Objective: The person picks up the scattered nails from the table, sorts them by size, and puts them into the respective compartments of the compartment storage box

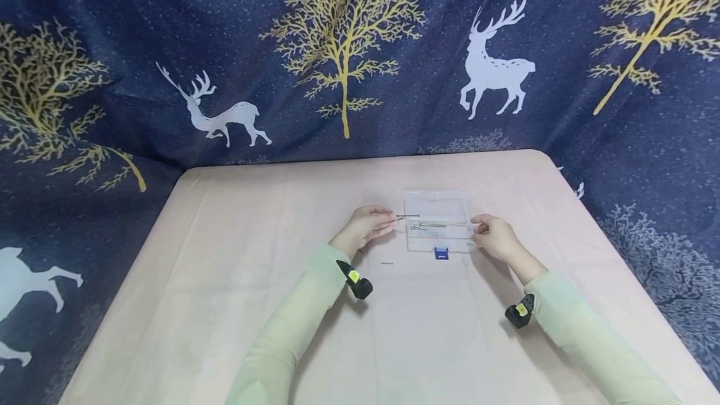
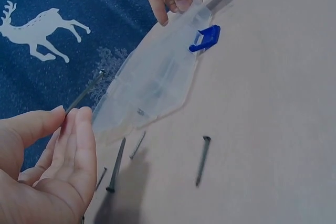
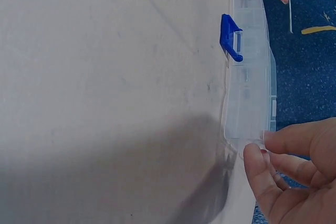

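Observation:
A clear plastic box (image 1: pixel 437 220) with a blue latch (image 1: pixel 441 254) lies at the middle of the table, and a few thin nails show inside it. My left hand (image 1: pixel 392 220) is at the box's left side and pinches a dark nail (image 2: pixel 84 93) between thumb and fingers, its tip towards the box (image 2: pixel 152 77). My right hand (image 1: pixel 477 227) holds the box's right end, thumb and fingers pinching a corner (image 3: pixel 260 144) of the box (image 3: pixel 249 77). Loose nails (image 2: pixel 202 160) lie on the cloth beside the box.
The table (image 1: pixel 281 330) is covered by a pale pink cloth. A dark blue curtain (image 1: pixel 349 49) with deer and trees hangs behind and at both sides. One small nail (image 1: pixel 386 263) lies near my left wrist.

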`<state>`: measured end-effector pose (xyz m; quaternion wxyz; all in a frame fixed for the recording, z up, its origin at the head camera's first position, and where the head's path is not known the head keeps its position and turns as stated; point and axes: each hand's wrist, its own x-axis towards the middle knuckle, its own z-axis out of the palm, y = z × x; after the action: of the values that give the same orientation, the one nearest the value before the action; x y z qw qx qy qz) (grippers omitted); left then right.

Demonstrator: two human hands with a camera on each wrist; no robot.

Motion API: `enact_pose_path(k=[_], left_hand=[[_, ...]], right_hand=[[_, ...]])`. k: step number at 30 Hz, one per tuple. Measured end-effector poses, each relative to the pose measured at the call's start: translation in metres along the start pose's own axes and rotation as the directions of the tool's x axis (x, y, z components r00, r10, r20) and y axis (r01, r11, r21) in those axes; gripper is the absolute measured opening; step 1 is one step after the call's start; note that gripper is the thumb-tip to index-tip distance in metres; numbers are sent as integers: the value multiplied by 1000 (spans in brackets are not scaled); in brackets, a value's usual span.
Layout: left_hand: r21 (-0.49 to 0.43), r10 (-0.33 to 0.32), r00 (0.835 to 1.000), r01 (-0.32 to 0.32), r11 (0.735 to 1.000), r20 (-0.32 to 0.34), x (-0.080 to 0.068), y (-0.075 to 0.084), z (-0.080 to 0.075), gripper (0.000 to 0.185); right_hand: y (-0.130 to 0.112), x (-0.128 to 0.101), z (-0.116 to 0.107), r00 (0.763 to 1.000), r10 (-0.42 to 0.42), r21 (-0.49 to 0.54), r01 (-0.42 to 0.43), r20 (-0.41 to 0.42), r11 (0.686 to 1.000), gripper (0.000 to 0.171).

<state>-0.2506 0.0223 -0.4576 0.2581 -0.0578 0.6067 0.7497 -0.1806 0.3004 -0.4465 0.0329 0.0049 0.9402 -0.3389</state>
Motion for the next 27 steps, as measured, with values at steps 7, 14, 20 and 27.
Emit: enact_pose_path(k=[7, 14, 20, 27], left_hand=[[2, -25, 999, 25, 1000, -23, 7, 0, 13, 33], [17, 7, 1000, -7, 1000, -12, 11, 4, 28, 32], [8, -12, 1000, 12, 1000, -24, 13, 3, 44, 28], [-7, -10, 997, 10, 1000, -74, 15, -2, 57, 24]], right_hand=[[0, 1, 1, 1000, -9, 1, 9, -7, 1000, 39], [-1, 0, 0, 1000, -11, -12, 11, -16, 1000, 38], [-1, -1, 1, 1000, -9, -29, 8, -12, 1000, 38], [-1, -1, 1, 1000, -12, -35, 12, -15, 999, 38]])
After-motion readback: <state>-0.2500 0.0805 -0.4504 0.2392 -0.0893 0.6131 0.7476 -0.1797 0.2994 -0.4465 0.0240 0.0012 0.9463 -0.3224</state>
